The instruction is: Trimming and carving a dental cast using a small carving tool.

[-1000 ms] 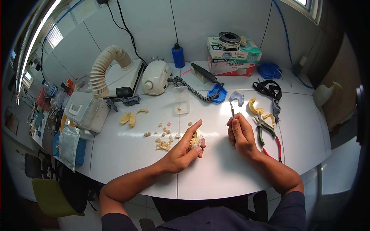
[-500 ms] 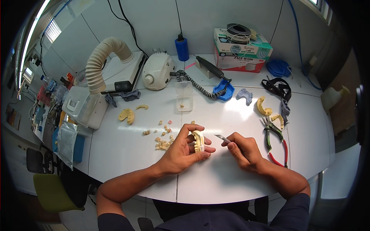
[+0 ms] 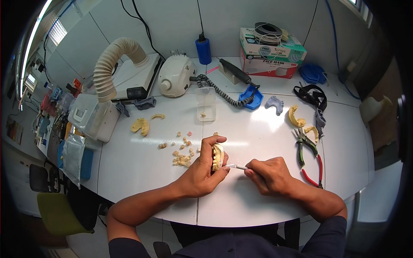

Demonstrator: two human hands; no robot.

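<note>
A cream dental model (image 3: pixel 217 155) with a row of teeth is held upright by my left hand (image 3: pixel 202 172), its fingers wrapped round the back and thumb at the lower end. My right hand (image 3: pixel 269 174) grips a slim metal knife (image 3: pixel 241 167), whose blade points left to the model's lower end, by my left thumb; whether it touches cannot be told. Small loose tooth pieces (image 3: pixel 183 159) lie left of my hands. Long-nose pliers (image 3: pixel 318 167) with red and green handles lie to the right.
Yellow models (image 3: pixel 140 125), a clear lidded box (image 3: pixel 206 112), a white machine (image 3: pixel 176 73) with a coiled-cable handpiece (image 3: pixel 234 71), a blue tray (image 3: pixel 251 98), mask boxes (image 3: pixel 266 64) and a black strap (image 3: pixel 314 96) line the desk's back. A duct hose (image 3: pixel 103 77) and plastic container (image 3: pixel 90 120) stand left.
My right hand has come down and left, turning the knife from upright to level at the model. My left hand has turned the model so its teeth show more.
</note>
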